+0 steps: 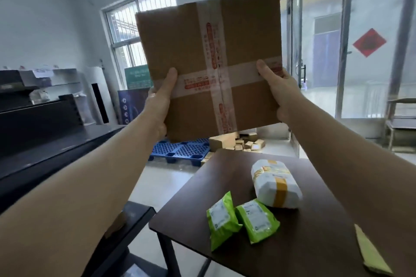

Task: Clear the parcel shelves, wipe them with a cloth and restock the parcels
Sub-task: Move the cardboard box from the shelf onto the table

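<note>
A large flat cardboard box [193,51], sealed with crossed white-and-red tape, is held up in the air above the table. My left hand [158,101] grips its lower left edge, thumb on the front face. My right hand [279,92] grips its lower right edge the same way. Below on the dark brown table [315,243] lie a white parcel with yellow tape [275,183] and two green packets [221,220] [258,220]. A yellow-green cloth [371,252] lies at the table's right front edge.
Black metal shelves [45,141] run along the left side. On the floor beyond the table are a blue plastic pallet [180,149] and a pile of small cardboard boxes [245,143]. Glass doors [360,51] stand at the right, with a barred window [139,20] behind the box.
</note>
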